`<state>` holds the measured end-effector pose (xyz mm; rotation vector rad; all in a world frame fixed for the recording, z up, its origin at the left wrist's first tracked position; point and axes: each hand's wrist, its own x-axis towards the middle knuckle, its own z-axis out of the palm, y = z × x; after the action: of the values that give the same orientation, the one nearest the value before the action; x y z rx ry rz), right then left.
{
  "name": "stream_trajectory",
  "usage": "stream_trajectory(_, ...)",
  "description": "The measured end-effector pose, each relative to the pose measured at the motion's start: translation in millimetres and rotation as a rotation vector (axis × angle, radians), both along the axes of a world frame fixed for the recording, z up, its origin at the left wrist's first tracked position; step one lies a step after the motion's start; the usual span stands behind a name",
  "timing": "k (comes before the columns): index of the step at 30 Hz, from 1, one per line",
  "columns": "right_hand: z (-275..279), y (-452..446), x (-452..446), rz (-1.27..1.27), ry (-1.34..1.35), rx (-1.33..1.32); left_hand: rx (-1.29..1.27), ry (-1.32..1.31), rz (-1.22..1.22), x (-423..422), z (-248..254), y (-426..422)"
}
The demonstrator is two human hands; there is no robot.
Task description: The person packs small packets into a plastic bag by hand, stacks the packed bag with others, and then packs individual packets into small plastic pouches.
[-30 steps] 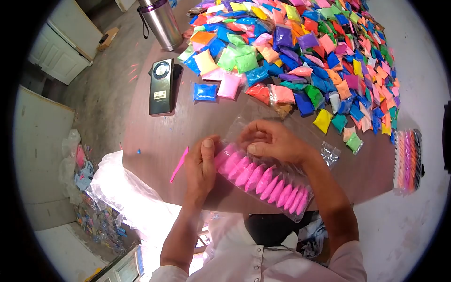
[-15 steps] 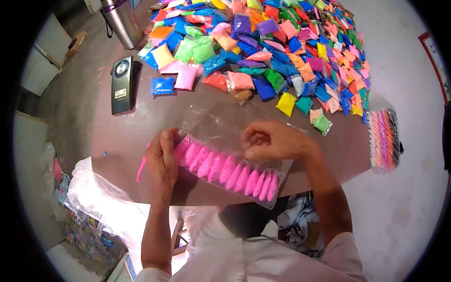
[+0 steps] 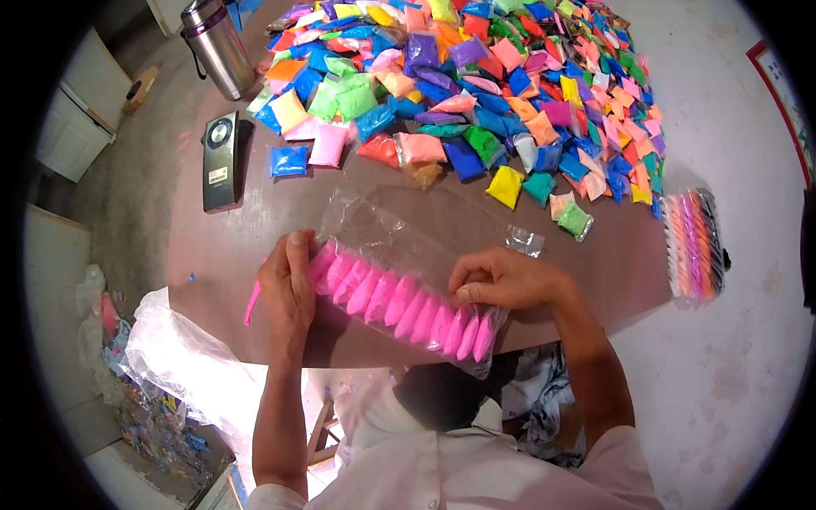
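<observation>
Brown surface (image 3: 608, 268), bearing a heap of multicoloured packets (image 3: 476, 93) across its far side; at its near edge, one clear bag (image 3: 365, 221) containing a row of pink packets (image 3: 404, 314). Left hand (image 3: 289, 279), partly closed, gripping the bag's left end; right hand (image 3: 503, 279), fingers curled, at its right part, grip uncertain. One slim pink tool (image 3: 252, 304), beside the left hand.

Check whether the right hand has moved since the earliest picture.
Yes. Judged against the nearest yellow packet, the right hand has moved rightward and closer to the person's body; it now lies almost straight below that packet in view.
</observation>
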<state>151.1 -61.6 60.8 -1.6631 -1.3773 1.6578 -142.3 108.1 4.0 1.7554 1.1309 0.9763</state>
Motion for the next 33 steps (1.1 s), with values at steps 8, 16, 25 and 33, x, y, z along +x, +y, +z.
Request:
stream_trajectory(8,33,-23,7,0.039,-0.283,0.027,-0.017,-0.004,-0.006,1,-2,1)
stream_trajectory(16,9,-34,7,-0.047,-0.054,0.022,-0.017,-0.009,-0.003,1,-5,0)
stream_trajectory(25,13,-37,5,0.011,-0.05,-0.05,0.0,0.02,0.002,3,-2,-1)
stream_trajectory(33,22,-37,-2,0.029,-0.165,-0.027,-0.013,0.005,-0.01,3,0,-2)
